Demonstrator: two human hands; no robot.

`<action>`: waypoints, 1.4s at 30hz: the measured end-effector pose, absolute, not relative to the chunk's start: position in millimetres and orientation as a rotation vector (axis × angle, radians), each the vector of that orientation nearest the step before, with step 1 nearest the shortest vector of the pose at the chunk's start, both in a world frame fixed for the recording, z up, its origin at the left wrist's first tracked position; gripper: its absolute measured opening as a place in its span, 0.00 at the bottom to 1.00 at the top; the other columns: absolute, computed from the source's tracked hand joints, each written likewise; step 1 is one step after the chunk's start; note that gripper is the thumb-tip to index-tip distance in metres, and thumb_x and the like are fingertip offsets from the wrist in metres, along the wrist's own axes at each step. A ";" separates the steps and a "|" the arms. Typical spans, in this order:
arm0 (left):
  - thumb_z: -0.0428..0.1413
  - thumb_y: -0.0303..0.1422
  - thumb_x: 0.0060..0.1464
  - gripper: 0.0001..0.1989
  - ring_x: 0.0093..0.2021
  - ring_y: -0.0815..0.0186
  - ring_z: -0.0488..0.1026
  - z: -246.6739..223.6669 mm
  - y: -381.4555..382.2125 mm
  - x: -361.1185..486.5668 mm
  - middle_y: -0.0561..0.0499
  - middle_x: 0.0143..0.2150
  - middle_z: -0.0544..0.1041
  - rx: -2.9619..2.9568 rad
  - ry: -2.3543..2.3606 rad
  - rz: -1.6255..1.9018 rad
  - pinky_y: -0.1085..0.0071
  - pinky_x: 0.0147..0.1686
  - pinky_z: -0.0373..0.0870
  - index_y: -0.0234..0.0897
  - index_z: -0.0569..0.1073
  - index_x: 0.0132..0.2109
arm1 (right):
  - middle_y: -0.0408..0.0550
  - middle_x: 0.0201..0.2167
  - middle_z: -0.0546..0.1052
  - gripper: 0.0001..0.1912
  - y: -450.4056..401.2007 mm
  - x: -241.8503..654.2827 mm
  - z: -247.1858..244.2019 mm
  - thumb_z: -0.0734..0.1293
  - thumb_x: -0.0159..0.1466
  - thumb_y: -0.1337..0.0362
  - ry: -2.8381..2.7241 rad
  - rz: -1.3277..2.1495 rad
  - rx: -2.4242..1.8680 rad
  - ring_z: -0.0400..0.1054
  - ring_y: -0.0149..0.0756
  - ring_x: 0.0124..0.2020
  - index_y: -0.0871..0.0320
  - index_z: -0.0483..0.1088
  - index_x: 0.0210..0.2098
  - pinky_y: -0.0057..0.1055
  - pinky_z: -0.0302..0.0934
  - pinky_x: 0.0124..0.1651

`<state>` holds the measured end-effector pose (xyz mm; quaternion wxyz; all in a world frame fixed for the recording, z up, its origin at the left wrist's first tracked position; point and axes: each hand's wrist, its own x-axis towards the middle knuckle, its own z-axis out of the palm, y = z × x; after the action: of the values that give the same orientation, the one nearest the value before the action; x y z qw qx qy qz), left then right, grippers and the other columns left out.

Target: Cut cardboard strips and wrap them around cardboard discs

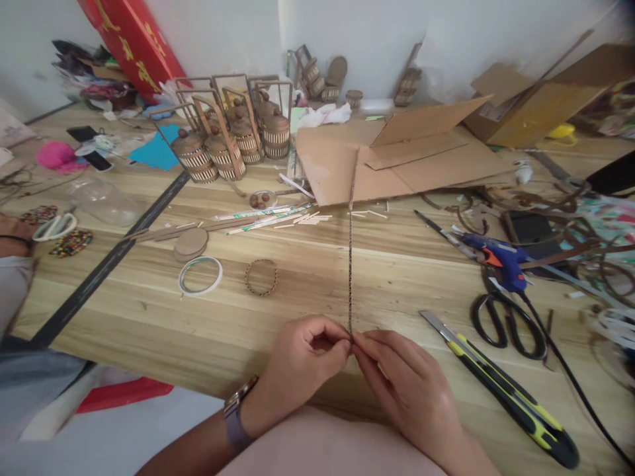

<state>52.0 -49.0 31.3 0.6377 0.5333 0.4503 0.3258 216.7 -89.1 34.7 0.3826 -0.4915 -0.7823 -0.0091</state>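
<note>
Reading the clock from the pinch point, with 12 straight ahead: the left hand [305, 360] sits at 8 and the right hand [411, 380] at 4, fingers of both closed on the near end of a thin braided strip [350, 271]. The strip runs to 12, its far end in front of a cardboard sheet [322, 165]. On the counter [307, 264], a utility knife [501, 390] lies between 3 and 4, black-handled scissors [507, 330] at 3. A small braided ring [261, 293] lies at 10, a white tape roll [198, 293] just beyond it. At 2 is a blue glue gun [508, 264]. Farther off, handled baskets [247, 141] stand clustered at 11.
</note>
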 end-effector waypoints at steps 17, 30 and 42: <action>0.66 0.33 0.43 0.11 0.27 0.70 0.73 31.7 -46.9 52.5 0.53 0.23 0.77 0.811 0.914 0.700 0.74 0.32 0.69 0.34 0.72 0.27 | 0.48 0.34 0.79 0.10 -93.1 217.1 30.2 0.63 0.65 0.74 -1.907 0.316 -1.241 0.75 0.30 0.33 0.57 0.74 0.42 0.24 0.71 0.35; 0.67 0.34 0.43 0.12 0.27 0.71 0.72 31.5 -46.3 51.9 0.54 0.24 0.76 0.816 0.910 0.669 0.74 0.32 0.68 0.33 0.72 0.29 | 0.45 0.30 0.78 0.09 -91.8 216.3 34.8 0.64 0.64 0.73 -1.832 0.441 -1.289 0.74 0.29 0.29 0.55 0.75 0.36 0.23 0.69 0.31; 0.65 0.34 0.44 0.11 0.27 0.70 0.71 27.7 -46.4 55.1 0.54 0.25 0.74 0.910 0.931 0.661 0.73 0.32 0.68 0.34 0.71 0.29 | 0.44 0.26 0.78 0.11 -88.3 216.0 42.9 0.63 0.64 0.70 -1.720 0.654 -1.364 0.74 0.31 0.28 0.54 0.76 0.31 0.24 0.69 0.30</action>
<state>55.1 -46.4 27.7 0.7452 0.4155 0.4252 0.3021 216.0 -88.3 42.9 0.4127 -0.5425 -0.6839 0.2600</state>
